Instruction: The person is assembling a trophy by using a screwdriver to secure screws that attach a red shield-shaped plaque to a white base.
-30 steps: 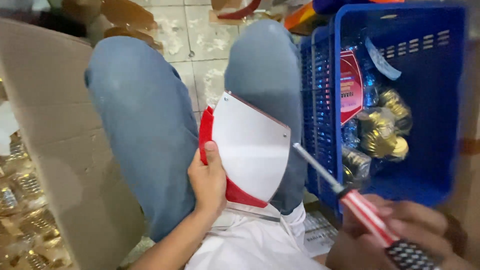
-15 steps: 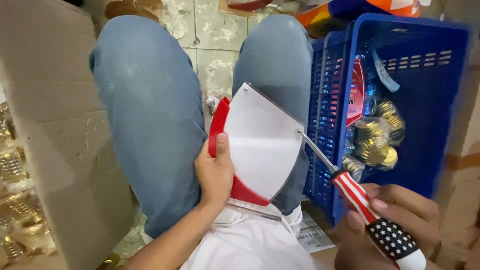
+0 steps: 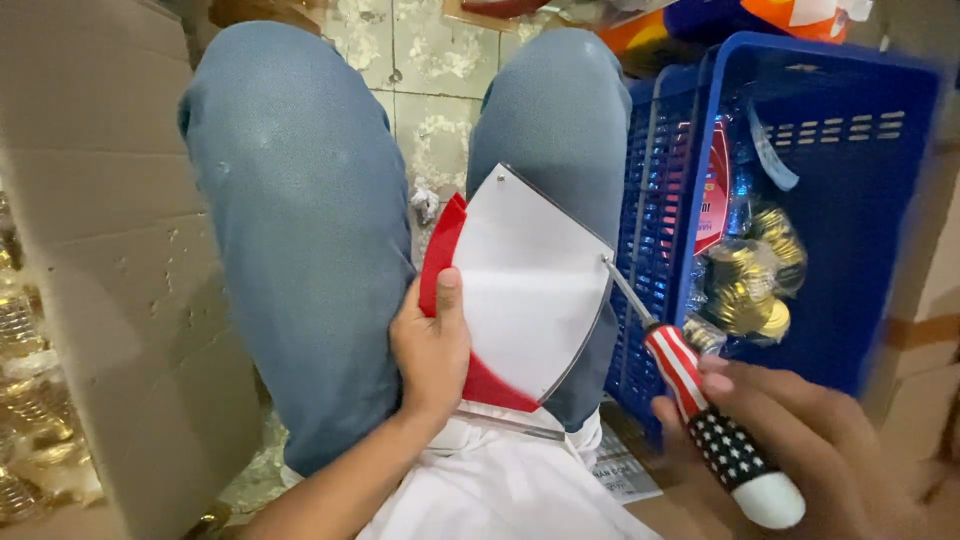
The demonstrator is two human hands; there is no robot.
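My left hand grips a curved fan-shaped plate, white on its face with a red layer behind, held upright over my lap between my jeans-clad knees. My right hand is closed on a screwdriver with a red-and-white striped, star-patterned handle. Its metal tip touches the right edge of the plate near a corner. A thin clear strip lies on my white shirt below the plate.
A blue plastic crate stands at my right, holding bagged gold-coloured round parts and a red packet. A cardboard box wall rises at my left, with gold items beside it. Tiled floor shows between my knees.
The screwdriver tip has come up against the plate's right edge, and my right hand has shifted slightly up the handle. My left hand keeps the plate nearly still.
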